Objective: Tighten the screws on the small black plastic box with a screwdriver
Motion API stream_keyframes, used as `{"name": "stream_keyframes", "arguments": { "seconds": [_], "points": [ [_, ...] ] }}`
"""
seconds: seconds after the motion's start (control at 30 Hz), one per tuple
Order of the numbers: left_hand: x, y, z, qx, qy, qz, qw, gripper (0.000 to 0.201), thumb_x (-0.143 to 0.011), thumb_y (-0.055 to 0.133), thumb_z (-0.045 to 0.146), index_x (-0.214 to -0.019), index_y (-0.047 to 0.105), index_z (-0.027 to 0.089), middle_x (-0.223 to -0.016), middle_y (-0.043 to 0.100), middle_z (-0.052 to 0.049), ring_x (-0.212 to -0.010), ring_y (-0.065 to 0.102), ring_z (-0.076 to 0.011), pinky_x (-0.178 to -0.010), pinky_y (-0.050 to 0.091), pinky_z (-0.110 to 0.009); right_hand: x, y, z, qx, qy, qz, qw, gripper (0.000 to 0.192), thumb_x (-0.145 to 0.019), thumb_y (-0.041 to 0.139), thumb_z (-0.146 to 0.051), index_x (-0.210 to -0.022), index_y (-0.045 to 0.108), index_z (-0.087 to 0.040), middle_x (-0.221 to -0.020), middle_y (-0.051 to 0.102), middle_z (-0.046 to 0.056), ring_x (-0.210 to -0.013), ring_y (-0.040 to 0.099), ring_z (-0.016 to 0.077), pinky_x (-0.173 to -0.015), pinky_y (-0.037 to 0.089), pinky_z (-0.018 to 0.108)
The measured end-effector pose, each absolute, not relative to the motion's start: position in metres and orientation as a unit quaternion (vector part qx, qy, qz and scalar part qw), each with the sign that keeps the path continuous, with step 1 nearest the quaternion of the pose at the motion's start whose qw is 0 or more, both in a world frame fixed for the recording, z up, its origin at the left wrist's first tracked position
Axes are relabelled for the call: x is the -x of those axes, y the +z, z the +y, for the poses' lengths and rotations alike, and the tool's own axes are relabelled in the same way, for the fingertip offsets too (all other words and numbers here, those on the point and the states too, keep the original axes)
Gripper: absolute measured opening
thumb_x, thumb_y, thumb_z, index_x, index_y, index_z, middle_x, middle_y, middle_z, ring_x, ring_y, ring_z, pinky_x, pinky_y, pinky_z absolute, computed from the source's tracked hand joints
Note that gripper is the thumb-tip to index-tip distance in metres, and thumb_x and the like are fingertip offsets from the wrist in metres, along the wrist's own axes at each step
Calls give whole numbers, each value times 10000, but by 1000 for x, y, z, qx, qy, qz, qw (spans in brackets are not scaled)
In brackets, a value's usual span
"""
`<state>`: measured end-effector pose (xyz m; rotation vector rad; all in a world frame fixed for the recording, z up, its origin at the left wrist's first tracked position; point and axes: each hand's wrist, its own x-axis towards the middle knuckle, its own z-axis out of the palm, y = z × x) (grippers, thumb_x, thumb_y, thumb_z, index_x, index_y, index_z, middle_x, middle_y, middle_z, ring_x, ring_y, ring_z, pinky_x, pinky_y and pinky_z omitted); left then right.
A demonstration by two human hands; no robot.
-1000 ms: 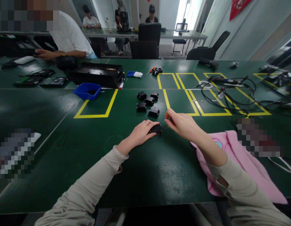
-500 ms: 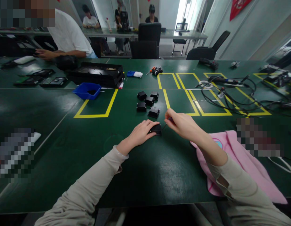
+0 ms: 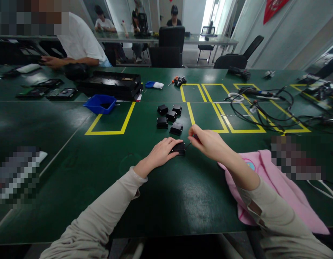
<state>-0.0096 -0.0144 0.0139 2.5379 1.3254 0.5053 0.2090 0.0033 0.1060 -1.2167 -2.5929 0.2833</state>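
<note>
My left hand (image 3: 164, 151) is closed around the left part of a small black box (image 3: 179, 148), pressing it to the green table (image 3: 166, 201). To the right of the box, my right hand (image 3: 205, 142) grips a screwdriver (image 3: 188, 144), its thin dark shaft pointing at the box's right end. The fingers hide most of the screwdriver's handle, and I cannot tell whether the tip touches a screw. Just beyond my hands lies a loose group of several similar black boxes (image 3: 171, 115).
A blue bin (image 3: 101, 104) and a large black case (image 3: 109, 84) sit at the back left. Cables (image 3: 259, 108) sprawl over yellow tape outlines at the right. Pink cloth (image 3: 276, 194) lies under my right forearm. Across the table is a person in a white shirt (image 3: 81, 39).
Both hands, the box and the screwdriver keep practically the same places. The whole view has shifted very slightly.
</note>
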Motion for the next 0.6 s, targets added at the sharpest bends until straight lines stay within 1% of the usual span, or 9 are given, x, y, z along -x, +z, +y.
{"name": "stream_keyframes", "arguments": {
  "seconds": [0.1,0.33,0.5,0.6],
  "points": [
    [9,13,-14,-867,172,454,113,460,-934,547,358,-1360,403,263,-1201,534,-61,-1037,526,-224,-889,453,-351,-209,104,4,424,90,-892,130,254,-961,356,-424,-967,486,-205,-715,597,8,-599,511,145,-554,248,262],
    [10,12,-14,-868,171,452,113,469,-935,548,361,-1369,393,272,-1199,533,-56,-1042,522,-225,-894,453,-352,-209,104,5,416,106,-893,132,182,-948,373,-351,-996,467,-202,-713,594,5,-611,515,144,-561,260,260],
    [10,12,-13,-868,172,452,112,468,-931,555,357,-1362,399,261,-1197,533,-58,-1038,523,-225,-889,454,-349,-209,104,4,419,99,-893,131,241,-963,336,-406,-969,473,-208,-740,609,18,-605,510,144,-561,254,262],
    [10,12,-13,-868,173,452,113,467,-930,557,358,-1360,401,262,-1195,533,-58,-1039,523,-225,-892,454,-350,-209,103,5,423,99,-891,132,226,-960,346,-391,-988,472,-205,-740,610,18,-609,516,146,-564,259,261]
  ]
}}
